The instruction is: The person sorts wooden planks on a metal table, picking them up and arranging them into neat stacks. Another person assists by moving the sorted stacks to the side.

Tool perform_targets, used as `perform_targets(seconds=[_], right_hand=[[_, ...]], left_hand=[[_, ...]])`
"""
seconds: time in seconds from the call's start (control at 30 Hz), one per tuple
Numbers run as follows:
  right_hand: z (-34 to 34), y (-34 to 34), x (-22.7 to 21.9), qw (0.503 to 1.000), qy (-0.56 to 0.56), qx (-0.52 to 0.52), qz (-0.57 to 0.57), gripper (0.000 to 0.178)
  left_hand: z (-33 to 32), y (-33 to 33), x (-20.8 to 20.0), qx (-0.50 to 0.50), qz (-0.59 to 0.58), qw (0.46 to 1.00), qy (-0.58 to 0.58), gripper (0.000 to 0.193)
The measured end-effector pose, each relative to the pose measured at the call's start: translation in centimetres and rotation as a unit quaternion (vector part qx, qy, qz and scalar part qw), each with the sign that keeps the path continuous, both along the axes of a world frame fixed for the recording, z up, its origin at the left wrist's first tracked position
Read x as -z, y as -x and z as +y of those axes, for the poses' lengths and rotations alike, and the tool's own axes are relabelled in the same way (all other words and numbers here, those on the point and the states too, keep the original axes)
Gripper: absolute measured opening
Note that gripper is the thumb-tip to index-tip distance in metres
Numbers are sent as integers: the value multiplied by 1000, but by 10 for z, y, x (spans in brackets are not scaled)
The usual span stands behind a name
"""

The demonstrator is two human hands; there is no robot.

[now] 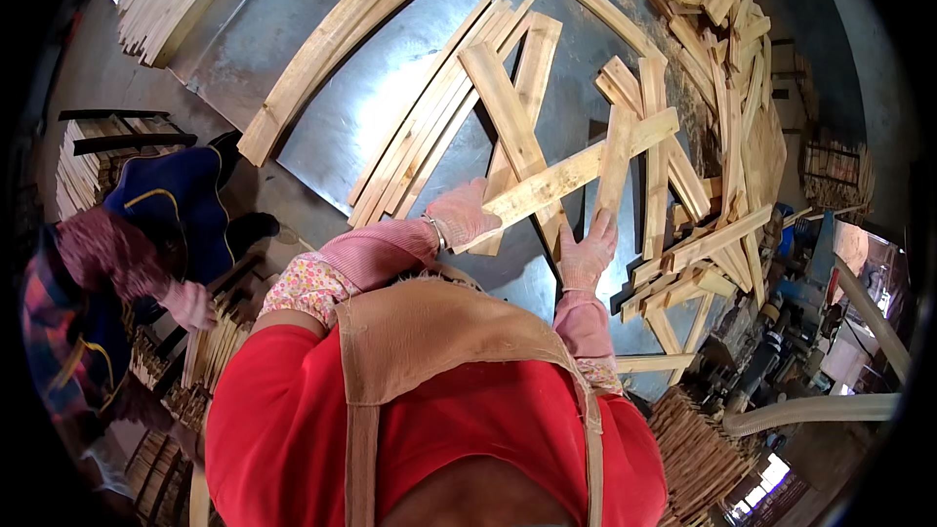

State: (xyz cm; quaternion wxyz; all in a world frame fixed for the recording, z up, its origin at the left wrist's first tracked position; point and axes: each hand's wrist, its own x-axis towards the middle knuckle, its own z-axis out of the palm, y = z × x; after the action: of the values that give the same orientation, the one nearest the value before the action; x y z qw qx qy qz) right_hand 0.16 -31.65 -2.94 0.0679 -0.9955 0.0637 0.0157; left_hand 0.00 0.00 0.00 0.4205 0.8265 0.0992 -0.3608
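Note:
My left hand [461, 214], in a pale pink knit glove, is closed round the near end of a wooden slat [549, 184] that slants up to the right. My right hand [588, 254], gloved alike, grips the lower end of another slat [614, 158], which points away from me. The two slats cross near their upper parts. Beneath them, more loose slats [504, 105] lie crossed on the metal table [342, 117]. Left of these, several narrow strips [429, 117] lie side by side.
Thick boards [337, 49] lie at the table's far left. A heap of offcuts [732, 88] lines the right side, with machinery and a hose [810, 415] beyond. A co-worker's gloved hand [188, 304] is at left beside stacked wood. Another stack [698, 439] stands at lower right.

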Motion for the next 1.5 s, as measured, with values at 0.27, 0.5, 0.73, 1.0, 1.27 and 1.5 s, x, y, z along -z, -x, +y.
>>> perform_targets(seconds=[0.27, 0.5, 0.73, 1.0, 1.27, 1.5], right_hand=[[-23, -38, -21, 976, -142, 166, 6, 99], [43, -32, -32, 973, -205, 104, 13, 106], [79, -6, 0, 993, 26, -33, 110, 112], [48, -62, -8, 953, -282, -19, 114, 90], [157, -116, -17, 690, -696, 158, 124, 59], [197, -132, 39, 862, -492, 113, 48, 75]], left_hand=[[41, -15, -60, 47, -53, 997, 36, 62], [148, 30, -80, -149, -201, 968, 6, 55], [234, 67, -42, -281, -142, 948, 50, 58], [269, 90, -8, -306, -140, 940, 54, 58], [265, 59, 4, -240, -162, 957, -13, 63], [215, 63, 30, -113, -170, 971, -127, 52]])
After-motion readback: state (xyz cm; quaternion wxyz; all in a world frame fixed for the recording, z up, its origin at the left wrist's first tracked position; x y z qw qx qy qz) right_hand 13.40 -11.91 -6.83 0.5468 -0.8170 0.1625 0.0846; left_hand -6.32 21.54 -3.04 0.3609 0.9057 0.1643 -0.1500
